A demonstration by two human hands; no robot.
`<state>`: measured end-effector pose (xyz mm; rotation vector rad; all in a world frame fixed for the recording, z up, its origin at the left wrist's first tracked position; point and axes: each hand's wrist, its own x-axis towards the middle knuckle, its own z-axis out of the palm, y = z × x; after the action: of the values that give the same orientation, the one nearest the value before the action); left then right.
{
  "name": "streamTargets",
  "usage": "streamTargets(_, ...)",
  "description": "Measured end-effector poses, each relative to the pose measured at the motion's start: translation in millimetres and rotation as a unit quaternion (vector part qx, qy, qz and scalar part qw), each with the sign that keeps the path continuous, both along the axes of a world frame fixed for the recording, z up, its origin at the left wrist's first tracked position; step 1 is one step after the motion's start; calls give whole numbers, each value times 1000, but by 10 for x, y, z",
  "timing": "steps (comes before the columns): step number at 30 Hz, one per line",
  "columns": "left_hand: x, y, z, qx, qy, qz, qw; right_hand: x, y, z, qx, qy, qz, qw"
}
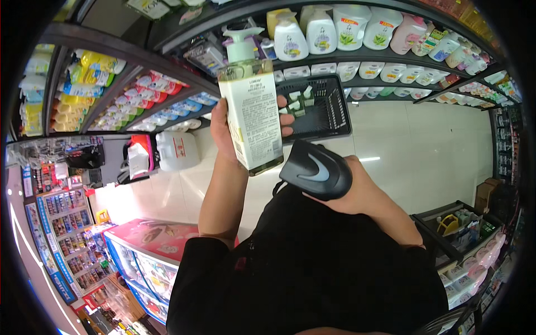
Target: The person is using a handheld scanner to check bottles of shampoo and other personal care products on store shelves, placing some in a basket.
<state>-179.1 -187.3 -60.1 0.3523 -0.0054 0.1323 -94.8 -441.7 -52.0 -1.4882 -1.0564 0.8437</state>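
My left hand [226, 130] grips a tall square pump bottle [255, 121] with a pale green pump head. The bottle is tilted a little, and a white label dense with writing faces me, a barcode near its lower edge. My fingers wrap behind it and show at its right side. In my right hand [356, 188] is a black handheld barcode scanner [316, 169] with a grey curved mark. Its head points towards the lower part of the bottle, with a small gap between them. The scanner's handle is hidden under my grip.
Beyond the bottle, a black plastic basket [341, 109] on the tiled floor [398, 142] holds several small green bottles [299, 104]. Shelves ahead carry white pump bottles [291, 42]. A white jug [178, 150] stands left. Behind left is a red-topped glass case [155, 234]; a dark-framed display stand [456, 226] is at right.
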Motion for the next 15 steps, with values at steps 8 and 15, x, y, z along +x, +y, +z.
streamTargets(8, -256, 48, -28, -52, -53, -9, 997, -274, 61, 5, 17, -58, -12, 998)
streamTargets(15, -196, 162, 48, -100, -99, -36, 989, -214, 168, 63, 31, -120, -19, 992)
